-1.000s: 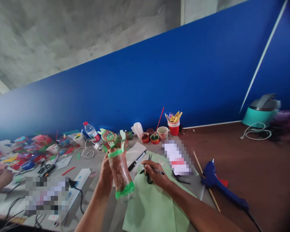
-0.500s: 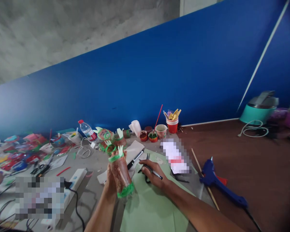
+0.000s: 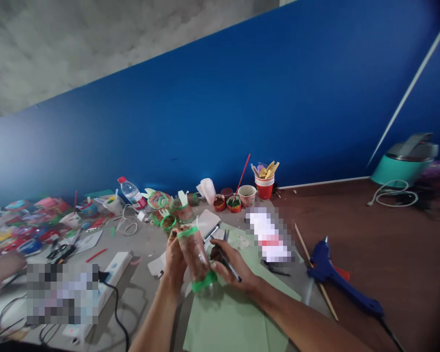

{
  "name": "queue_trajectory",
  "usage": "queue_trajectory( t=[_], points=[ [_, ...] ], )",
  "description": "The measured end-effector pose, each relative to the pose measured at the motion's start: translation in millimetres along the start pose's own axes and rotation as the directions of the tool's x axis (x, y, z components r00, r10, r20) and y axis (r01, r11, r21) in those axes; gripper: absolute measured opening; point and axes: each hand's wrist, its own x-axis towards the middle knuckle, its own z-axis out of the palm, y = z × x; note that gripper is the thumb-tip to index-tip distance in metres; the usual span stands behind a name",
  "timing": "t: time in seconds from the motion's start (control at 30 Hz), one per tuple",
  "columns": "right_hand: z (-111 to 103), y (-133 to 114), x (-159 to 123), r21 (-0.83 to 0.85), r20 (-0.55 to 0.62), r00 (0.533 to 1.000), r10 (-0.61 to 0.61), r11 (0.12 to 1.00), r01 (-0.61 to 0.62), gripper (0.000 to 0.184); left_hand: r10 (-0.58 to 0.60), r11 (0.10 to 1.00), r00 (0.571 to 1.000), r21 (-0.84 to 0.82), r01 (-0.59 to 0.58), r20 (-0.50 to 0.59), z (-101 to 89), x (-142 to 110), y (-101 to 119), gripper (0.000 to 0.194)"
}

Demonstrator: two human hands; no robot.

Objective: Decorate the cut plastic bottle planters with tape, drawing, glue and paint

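Note:
My left hand [image 3: 175, 256] is wrapped round a clear plastic bottle piece [image 3: 197, 256], coated brown inside with green bands at both ends. It leans to the left over a sheet of pale green paper [image 3: 231, 318]. In my right hand [image 3: 238, 264] a pen [image 3: 234, 273] rests between the fingers. The right thumb reaches to the bottle's side; whether it touches cannot be told. Scissors [image 3: 226, 234] lie on the paper just beyond the right hand, partly hidden by it.
To the right lie a wooden stick [image 3: 328, 298] and a blue glue gun [image 3: 333, 276]. A blurred phone-like panel [image 3: 269, 237] sits nearer. Small pots, a paper cup [image 3: 247, 196] and a water bottle [image 3: 132, 193] line the back. At left are a power strip [image 3: 115, 269] and another person's arm [image 3: 2, 274].
The bottle has moved right towards my right hand and turned, so its pale cut-out leaf at the top no longer shows clearly. The other person's arm reaches further in at left.

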Motion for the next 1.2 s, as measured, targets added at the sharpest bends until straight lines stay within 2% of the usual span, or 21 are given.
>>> queue_trajectory(
  t=[0.03, 0.1, 0.17, 0.23, 0.3, 0.43, 0.57, 0.73, 0.9, 1.1, 1.2],
  points=[
    [0, -2, 0, 0.014, 0.009, 1.000, 0.011, 1.000, -0.011, 0.056, 0.090, 0.996, 0.996, 0.020, -0.089, -0.013, 4.4, 1, 0, 0.025],
    [1, -5, 0, 0.055, 0.019, 0.999, 0.043, 0.998, -0.044, 0.064, 0.198, 0.978, 0.980, 0.068, -0.196, -0.023, 11.7, 0, 0, 0.024],
    [1, -7, 1, 0.103, 0.024, 0.997, 0.067, 0.992, -0.069, 0.067, 0.332, 0.927, 0.943, 0.187, -0.325, -0.009, 16.4, -3, -1, 0.017],
    [1, -8, 1, 0.157, 0.004, 0.996, 0.093, 0.983, -0.093, 0.065, 0.411, 0.873, 0.912, 0.282, -0.397, 0.013, 18.9, -6, -1, 0.012],
    [0, -7, 2, 0.225, -0.049, 0.989, 0.142, 0.966, -0.128, 0.058, 0.367, 0.897, 0.930, 0.263, -0.355, 0.002, 19.9, -8, -2, 0.020],
    [-6, -1, 6, 0.379, -0.144, 0.964, 0.224, 0.912, -0.155, 0.044, 0.123, 0.983, 0.992, 0.133, -0.127, 0.038, 18.3, -8, -5, 0.032],
    [-12, 4, 11, 0.396, -0.179, 0.949, 0.261, 0.902, -0.173, 0.043, -0.038, 0.986, 0.992, 0.164, 0.018, 0.117, 17.7, -13, -14, 0.039],
    [-14, 1, 14, 0.357, -0.206, 0.949, 0.238, 0.921, -0.154, 0.044, -0.141, 0.961, 0.953, 0.269, 0.066, 0.269, 17.0, -23, -27, 0.046],
    [-14, -4, 15, 0.331, -0.190, 0.958, 0.213, 0.933, -0.141, 0.045, -0.212, 0.931, 0.903, 0.359, 0.070, 0.373, 7.2, -24, -37, 0.050],
    [-15, -6, 13, 0.314, -0.178, 0.972, 0.157, 0.945, -0.095, 0.046, -0.236, 0.923, 0.886, 0.378, 0.075, 0.399, 9.8, -26, -34, 0.055],
    [-15, -5, 11, 0.284, -0.207, 0.972, 0.114, 0.957, -0.051, 0.045, -0.216, 0.923, 0.900, 0.380, 0.062, 0.378, 14.1, -28, -32, 0.052]
  ],
)
